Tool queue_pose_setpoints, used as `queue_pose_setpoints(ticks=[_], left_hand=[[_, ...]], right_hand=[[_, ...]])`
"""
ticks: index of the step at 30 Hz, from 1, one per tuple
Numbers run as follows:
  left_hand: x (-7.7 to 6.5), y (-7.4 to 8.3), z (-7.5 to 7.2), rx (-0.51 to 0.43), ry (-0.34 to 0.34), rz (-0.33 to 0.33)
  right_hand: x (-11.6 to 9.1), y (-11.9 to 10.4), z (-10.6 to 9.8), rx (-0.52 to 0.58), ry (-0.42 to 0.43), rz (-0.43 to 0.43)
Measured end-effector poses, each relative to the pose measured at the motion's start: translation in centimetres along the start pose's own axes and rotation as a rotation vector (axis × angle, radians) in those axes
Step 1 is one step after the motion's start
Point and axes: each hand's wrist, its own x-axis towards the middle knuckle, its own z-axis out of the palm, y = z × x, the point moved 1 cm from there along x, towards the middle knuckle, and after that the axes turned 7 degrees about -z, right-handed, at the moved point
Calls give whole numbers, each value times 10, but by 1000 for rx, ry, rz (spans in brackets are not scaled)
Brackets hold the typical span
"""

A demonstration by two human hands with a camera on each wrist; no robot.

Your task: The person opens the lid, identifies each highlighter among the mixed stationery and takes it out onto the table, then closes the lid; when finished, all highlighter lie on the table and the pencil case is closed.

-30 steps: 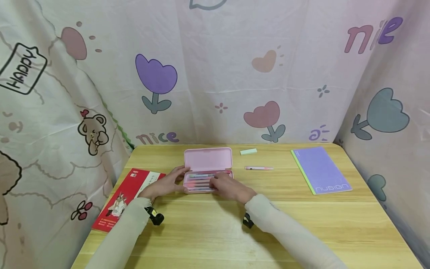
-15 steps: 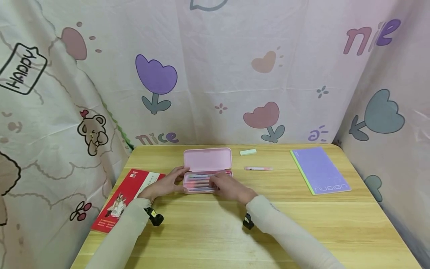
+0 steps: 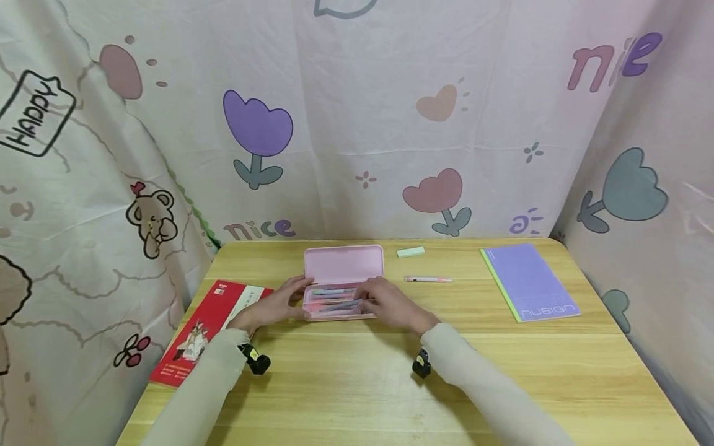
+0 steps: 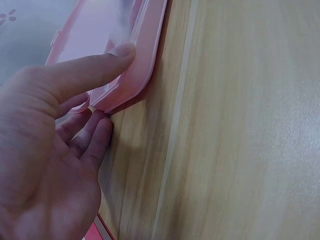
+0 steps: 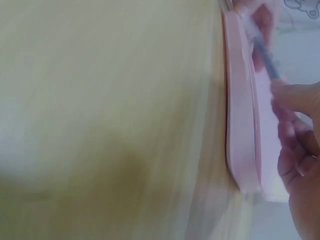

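Note:
A pink pencil case (image 3: 343,264) lies on the table with its lid raised at the back and several pens (image 3: 333,291) inside. My left hand (image 3: 273,308) grips the case's left end. In the left wrist view its thumb (image 4: 95,70) presses the front rim, while the other fingers are at the end of the case. Over the right part of the case, my right hand (image 3: 392,303) pinches a greyish-blue pen (image 5: 266,56) between thumb and fingers. The pen slants up from the case, and its far end is blurred near the left hand.
To the right of the case lie a pale green eraser (image 3: 410,252) and a pink-and-white pen (image 3: 428,279). A purple notebook (image 3: 532,282) is farther right. Under the left forearm lies a red book (image 3: 203,328). Printed cloth (image 3: 346,124) hangs behind the table.
My right hand has shifted slightly right and lifted one end of the greyish-blue pen from among the others. My left hand stays on the case.

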Motion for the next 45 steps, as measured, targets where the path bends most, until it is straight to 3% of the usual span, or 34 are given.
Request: queue_pose_setpoints(ticks=[3, 9, 18, 28, 45], left_hand=[[-1, 0, -1, -6, 3, -5], [-2, 1, -1, -9, 6, -2], [-1, 2, 1, -7, 2, -6], [-2, 2, 1, 6, 9, -4], [-1, -1, 0, 7, 9, -6]], right_hand=[[-12, 7, -14, 8, 57, 13], [-43, 29, -46, 72, 165, 116], [-97, 66, -83, 27, 276, 234], [-129, 88, -86, 30, 279, 325], [-137, 107, -80, 10, 251, 380]])
